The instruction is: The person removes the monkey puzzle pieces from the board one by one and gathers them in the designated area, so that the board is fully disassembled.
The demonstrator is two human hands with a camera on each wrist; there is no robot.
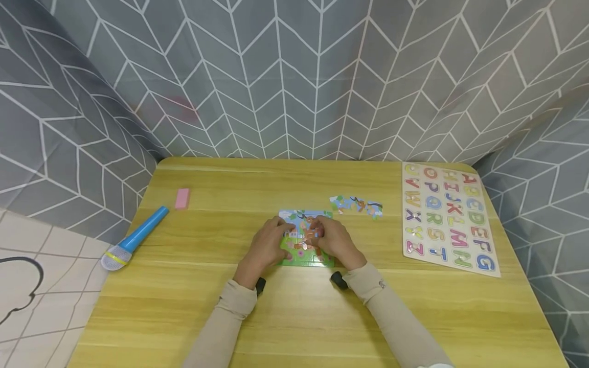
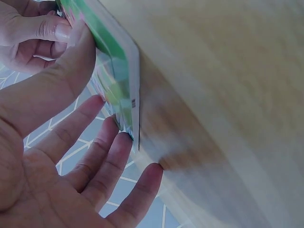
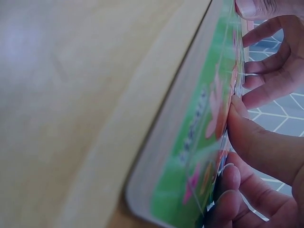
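A jigsaw puzzle (image 1: 301, 258) in a rectangular tray with a green border lies mid-table, showing a cartoon animal on grass. Over its left side rests my left hand (image 1: 268, 243); in the left wrist view its thumb (image 2: 78, 54) lies over the puzzle face while the other fingers spread loosely by the far edge. My right hand (image 1: 338, 239) is over the right side. Its thumb (image 3: 247, 128) and curled fingers touch the picture in the right wrist view; whether a piece is pinched there is hidden. Behind the right hand lies a joined strip of puzzle pieces (image 1: 356, 205).
A white alphabet board (image 1: 450, 220) with coloured letters lies at the right of the wooden table (image 1: 294, 317). At the left are a blue toy microphone (image 1: 138, 237), overhanging the edge, and a pink block (image 1: 182, 199). Grey patterned curtain (image 1: 294, 82) hangs behind.
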